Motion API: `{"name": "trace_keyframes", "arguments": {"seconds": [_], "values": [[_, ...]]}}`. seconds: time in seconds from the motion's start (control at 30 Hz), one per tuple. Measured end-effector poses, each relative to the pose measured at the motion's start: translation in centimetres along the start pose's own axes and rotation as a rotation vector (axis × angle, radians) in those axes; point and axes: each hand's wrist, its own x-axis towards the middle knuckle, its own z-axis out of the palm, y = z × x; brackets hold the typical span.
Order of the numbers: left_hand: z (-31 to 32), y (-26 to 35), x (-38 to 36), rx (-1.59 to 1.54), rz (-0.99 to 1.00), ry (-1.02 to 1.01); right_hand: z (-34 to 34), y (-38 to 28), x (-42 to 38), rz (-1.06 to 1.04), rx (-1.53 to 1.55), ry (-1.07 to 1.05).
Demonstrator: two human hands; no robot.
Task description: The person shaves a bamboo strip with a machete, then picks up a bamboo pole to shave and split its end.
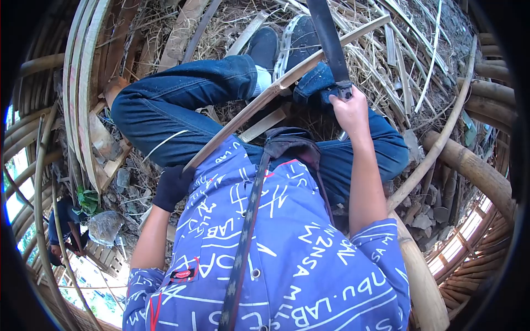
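Observation:
My left hand (175, 186), in a black glove, is closed around the near end of a long split bamboo strip (234, 122). The strip runs slantwise over my lap and past my shoes, its far end pointing up and right. A machete (329, 41) with a dark, broad blade is gripped in my bare right hand (351, 110). Its blade points away from me and overlaps the strip close to the strip's far end. Most of the machete's handle is hidden by my fingers. My crossed legs, in jeans, lie beneath both, and a dark waist bag (291, 144) rests at my lap.
Long bamboo strips (77, 83) lean at the left. Shavings and thin slivers (406, 66) litter the ground ahead. Thick bamboo poles (469, 171) stand at the right. Another person (67, 229) is at the far left, beyond a clear plastic bag (106, 227).

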Motion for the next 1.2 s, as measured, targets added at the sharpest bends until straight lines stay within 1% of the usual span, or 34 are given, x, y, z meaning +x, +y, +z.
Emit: {"name": "trace_keyframes", "arguments": {"seconds": [0.07,0.1,0.2,0.27,0.33,0.4,0.47,0.5,0.53,0.6,0.67,0.73,0.8,0.87,0.9,0.93,1.0,1.03,1.13,1.17,1.2], "values": [[-0.4,-0.1,0.2,-0.039,-0.017,-0.07,0.1,0.2,-0.2,0.007,0.19,0.047],[-0.6,0.0,0.3,-0.043,-0.007,-0.069,0.0,0.1,-0.2,-0.016,0.224,0.072],[-0.7,0.0,0.2,-0.077,-0.038,-0.105,-1.4,-1.2,-0.4,0.003,0.178,0.103],[0.2,-0.5,-0.2,-0.06,-0.031,-0.004,-2.3,-1.9,-0.1,-0.019,0.143,0.125],[0.9,-0.1,-0.6,-0.072,-0.032,0.035,-3.1,-1.7,0.6,-0.038,0.105,0.163],[1.7,0.2,-1.0,0.007,-0.006,0.175,-4.1,-1.5,1.6,-0.053,0.036,0.218],[2.3,-0.4,-1.3,0.027,-0.006,0.18,-5.8,-1.5,2.7,-0.046,-0.046,0.216],[2.5,-0.5,-1.4,0.033,0.01,0.207,-6.6,-2.2,2.8,-0.105,-0.085,0.27],[2.7,-0.4,-1.4,0.037,0.027,0.236,-7.4,-3.0,2.7,-0.059,-0.105,0.263],[2.8,0.0,-1.4,-0.009,0.031,0.25,-8.0,-3.7,2.3,-0.166,-0.105,0.331],[2.5,0.6,-1.2,-0.052,0.032,0.268,-7.8,-4.1,1.7,-0.268,-0.194,0.375],[2.0,1.0,-1.3,-0.036,0.016,0.243,-6.5,-3.1,1.6,-0.247,-0.105,0.249],[1.9,1.1,-1.3,0.001,0.009,0.243,-4.9,-2.5,1.3,-0.123,-0.108,0.069],[1.8,1.4,-1.3,0.04,0.01,0.236,-2.7,-2.4,1.1,-0.057,-0.357,-0.015],[1.7,1.6,-1.3,0.055,-0.009,0.227,-1.3,-1.7,0.8,-0.125,-0.319,0.008],[1.7,1.7,-1.2,0.068,-0.028,0.221,-0.8,-2.4,0.3,-0.093,-0.277,-0.033],[2.0,1.4,-1.4,0.07,-0.024,0.242,0.6,-2.7,-0.2,-0.114,-0.175,-0.049],[2.3,1.2,-1.4,0.072,-0.017,0.259,1.0,-2.9,-0.3,-0.162,-0.087,-0.022],[2.5,0.8,-1.3,0.078,0.03,0.291,0.6,-4.3,-0.3,-0.123,-0.051,-0.06],[2.4,0.9,-1.4,0.077,0.03,0.283,0.7,-4.1,0.0,-0.171,-0.039,-0.06],[1.9,1.4,-1.3,0.063,0.018,0.248,0.8,-4.1,0.0,-0.165,-0.042,-0.059]]}}
